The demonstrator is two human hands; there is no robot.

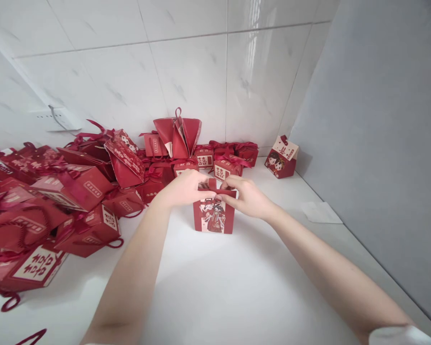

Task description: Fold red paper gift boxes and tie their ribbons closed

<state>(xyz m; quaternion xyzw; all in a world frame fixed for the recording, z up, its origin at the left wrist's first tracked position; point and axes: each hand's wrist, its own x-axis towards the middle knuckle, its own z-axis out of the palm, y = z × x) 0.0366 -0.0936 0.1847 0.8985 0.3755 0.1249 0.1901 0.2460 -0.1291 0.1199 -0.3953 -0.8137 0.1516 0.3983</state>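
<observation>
We see both hands working at the top of one small red gift box (213,215), which stands upright on the white tabletop (237,287), directly below the fingertips.

Left hand (185,188): the fingers are curled inward, nearly closed, and pinch the upper edge of the box on its left side. The fingertips meet the red flap at the top opening. We cannot tell how much of the flap lies under the fingers.

Right hand (246,196): the fingers are bent and drawn together, gripping the top edge on the right side. Thumb and forefinger close on the red ribbon (212,184) that rises between the two sets of fingertips. Neither hand is released; both grasp the box top.

The printed front panel of the box, showing two cartoon figures, faces us below the fingers.

Beyond the fingertips, a row of closed red boxes (222,160) with ribbon bows sits against the tiled wall (187,72). To the left of the left fingers, a pile of red boxes (57,201) lies tumbled, near but apart from the held box. Well to the right of the right fingers, a house-shaped box (282,157) stands alone near the corner, and a white paper slip (321,212) lies flat on the tabletop.
</observation>
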